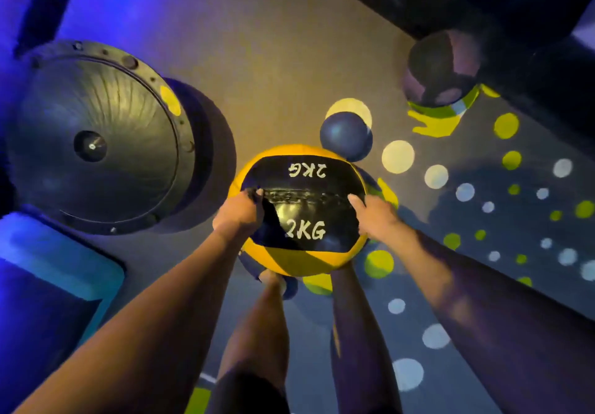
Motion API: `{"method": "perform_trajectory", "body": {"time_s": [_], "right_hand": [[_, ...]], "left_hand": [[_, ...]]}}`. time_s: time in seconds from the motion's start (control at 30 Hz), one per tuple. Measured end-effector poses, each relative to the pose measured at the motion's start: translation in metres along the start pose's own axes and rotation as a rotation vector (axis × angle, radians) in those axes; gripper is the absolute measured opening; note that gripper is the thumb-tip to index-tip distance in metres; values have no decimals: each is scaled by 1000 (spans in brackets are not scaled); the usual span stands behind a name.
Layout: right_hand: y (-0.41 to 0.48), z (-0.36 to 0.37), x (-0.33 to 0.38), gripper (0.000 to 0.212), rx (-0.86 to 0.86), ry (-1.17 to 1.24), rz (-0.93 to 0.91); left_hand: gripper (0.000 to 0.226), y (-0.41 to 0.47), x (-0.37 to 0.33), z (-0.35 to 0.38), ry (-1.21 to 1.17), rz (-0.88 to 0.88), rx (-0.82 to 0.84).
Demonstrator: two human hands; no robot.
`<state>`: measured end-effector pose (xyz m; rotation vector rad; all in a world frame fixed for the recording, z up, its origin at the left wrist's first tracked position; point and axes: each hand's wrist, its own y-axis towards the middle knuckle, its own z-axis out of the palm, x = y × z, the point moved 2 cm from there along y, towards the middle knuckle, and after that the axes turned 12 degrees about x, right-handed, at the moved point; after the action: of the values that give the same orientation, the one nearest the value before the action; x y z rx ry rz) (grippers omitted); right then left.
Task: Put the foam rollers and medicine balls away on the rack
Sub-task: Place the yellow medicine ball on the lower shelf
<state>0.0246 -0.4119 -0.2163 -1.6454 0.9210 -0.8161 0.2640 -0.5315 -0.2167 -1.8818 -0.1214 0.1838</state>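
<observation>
Both hands clasp the yellow-and-black 2KG medicine ball (299,210) above the spotted floor (483,194): left hand (240,210) on its left flank, right hand (375,215) on its right, fingers curled over its black panel. A small blue ball (346,135) sits just beyond.
</observation>
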Motion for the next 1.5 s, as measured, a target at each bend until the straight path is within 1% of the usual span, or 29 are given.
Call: {"method": "perform_trajectory", "body": {"time_s": [0.03,0.07,0.17,0.2,0.27,0.3,0.33,0.4,0.47,0.53,0.57,0.6,0.67,0.73,0.77,0.8,0.9,0.97,1.0,1.07,1.17,1.2,1.27,1.3,1.33,1.4,1.43,1.5], "right_hand": [[-1,-4,3,47,-8,10,-7],[-5,-6,2,44,10,35,-9],[-29,-9,1,49,-33,-22,-100],[-42,-7,3,49,-20,-57,-126],[-75,1,20,47,26,-131,-220],[-90,5,32,47,23,-138,-275],[-104,7,43,46,1,-129,-317],[-137,-2,63,43,-68,-43,-387],[-180,-32,71,46,-143,68,-417],[-236,-73,74,48,-196,103,-433],[-266,-95,73,48,-222,97,-448],[-293,-117,71,48,-243,92,-466],[-348,-162,66,47,-280,103,-495],[-398,-208,59,47,-325,146,-556],[-422,-230,57,48,-345,182,-599],[-444,-249,56,49,-367,220,-647],[-488,-298,51,50,-442,278,-734],[-497,-333,47,50,-548,299,-754],[-497,-353,46,49,-618,296,-747],[-498,-391,43,46,-753,315,-734],[-496,-437,29,40,-861,351,-689],[-489,-449,24,39,-879,365,-657],[-459,-466,7,39,-901,372,-548],[-439,-470,0,39,-893,364,-477],[-417,-471,-5,36,-870,347,-405],[-379,-462,-13,25,-853,360,-290],[-365,-453,-14,28,-873,387,-271],[-344,-429,-12,53,-956,445,-270]], "left_hand": [[49,5,2,5,-9,-17,-19],[49,5,4,6,-29,-46,-37],[62,5,25,0,-115,-174,-57],[59,5,29,-5,-139,-178,-42],[32,5,33,-8,-219,-180,33],[20,-1,33,-6,-223,-198,82],[15,-10,32,-1,-220,-200,122],[21,-25,37,20,-304,-155,151],[36,-52,32,32,-477,-99,183],[45,-127,-5,5,-695,-74,184],[46,-174,-32,-16,-823,-76,193],[46,-215,-55,-35,-918,-55,239],[50,-282,-97,-67,-996,19,327],[65,-333,-137,-93,-1062,97,418],[74,-356,-160,-107,-1131,136,473],[77,-376,-182,-121,-1179,195,508],[81,-426,-235,-150,-1208,353,459],[80,-442,-270,-166,-1235,453,391],[85,-446,-290,-171,-1250,488,360],[94,-445,-333,-179,-1222,575,293],[80,-444,-399,-186,-1185,719,211],[83,-439,-421,-189,-1136,759,181],[111,-395,-461,-187,-989,829,136],[117,-380,-478,-186,-851,851,117],[107,-365,-492,-185,-697,856,101],[65,-353,-504,-180,-410,878,60],[55,-350,-504,-177,-346,913,27],[52,-329,-492,-167,-358,949,-17]]}}
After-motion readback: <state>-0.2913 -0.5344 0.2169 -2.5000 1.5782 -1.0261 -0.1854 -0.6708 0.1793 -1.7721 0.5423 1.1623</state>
